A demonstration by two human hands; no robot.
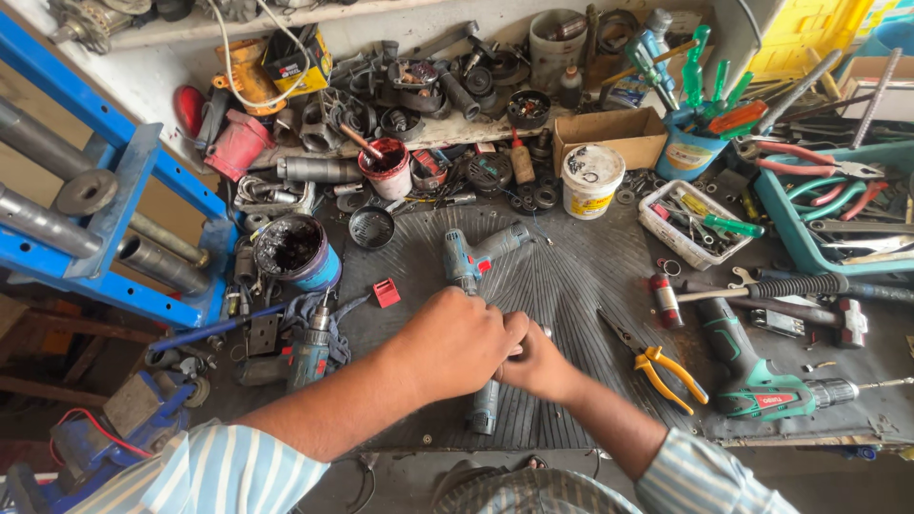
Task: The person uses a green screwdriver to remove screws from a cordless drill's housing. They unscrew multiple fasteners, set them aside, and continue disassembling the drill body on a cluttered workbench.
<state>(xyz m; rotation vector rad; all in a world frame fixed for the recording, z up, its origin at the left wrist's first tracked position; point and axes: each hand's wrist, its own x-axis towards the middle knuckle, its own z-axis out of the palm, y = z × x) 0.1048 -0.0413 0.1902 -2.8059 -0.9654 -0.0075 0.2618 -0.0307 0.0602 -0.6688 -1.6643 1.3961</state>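
Left hand [457, 345] and right hand [538, 364], fingers curled closed, grip a teal drill [485, 409] at the ribbed mat's [571, 276] centre, its long axis running twelve to six o'clock, handle end toward six

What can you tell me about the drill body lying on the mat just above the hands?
The drill body is a teal-and-grey cordless tool shell, plastic by the look, with a small red switch at its middle. It lies flat on the dark ribbed rubber mat, barrel pointing up and right, handle toward the hands. No chuck or battery can be made out on it. The left hand sits just below it, meeting the right hand over another teal piece; whether either touches the drill body is unclear.
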